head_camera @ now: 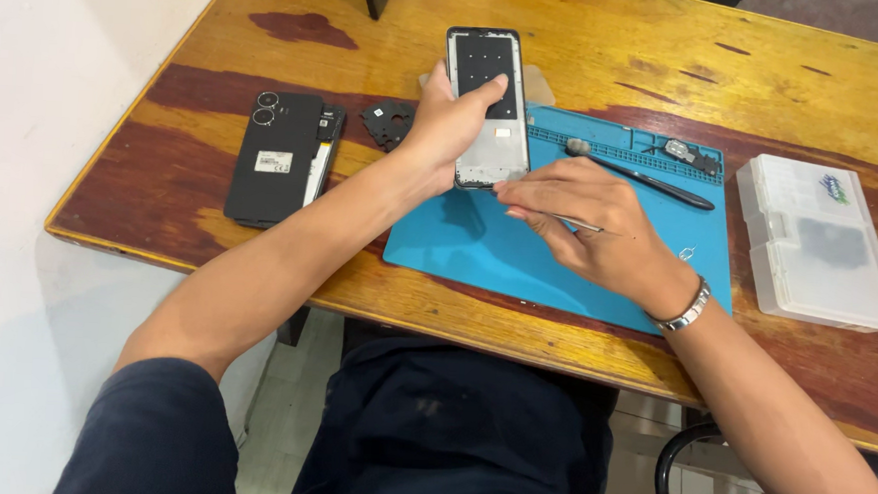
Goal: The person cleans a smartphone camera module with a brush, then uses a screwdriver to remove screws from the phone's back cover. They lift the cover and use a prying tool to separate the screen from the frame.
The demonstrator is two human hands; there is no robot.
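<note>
Nearest to us, our right hand [600,230] is pinched tight on thin metal tweezers [572,222], fingertips pressed together at the bottom edge of the phone frame [486,109]; a metal bracelet [686,310] sits on that wrist. Just to the left of that grip, our left hand [445,127] wraps the phone frame from its left side, thumb laid across the dark panel, fingers closed behind it, holding it tilted up above the blue work mat [559,253]. The frame's lower part shows pale and bare, the upper part dark with small dots.

Beyond the right hand's grip, on the mat, lies a dark screwdriver [643,178] with a silver cap, and past it small dark parts [689,155] rest in the mat's tray strip. Well off to the right of that grip, a clear plastic box [820,242] lies on the desk [218,65]. Left of the left hand's grip, a small black cover piece [387,122] lies on the desk, and farther left a black phone body [281,159] lies back up, camera rings showing.
</note>
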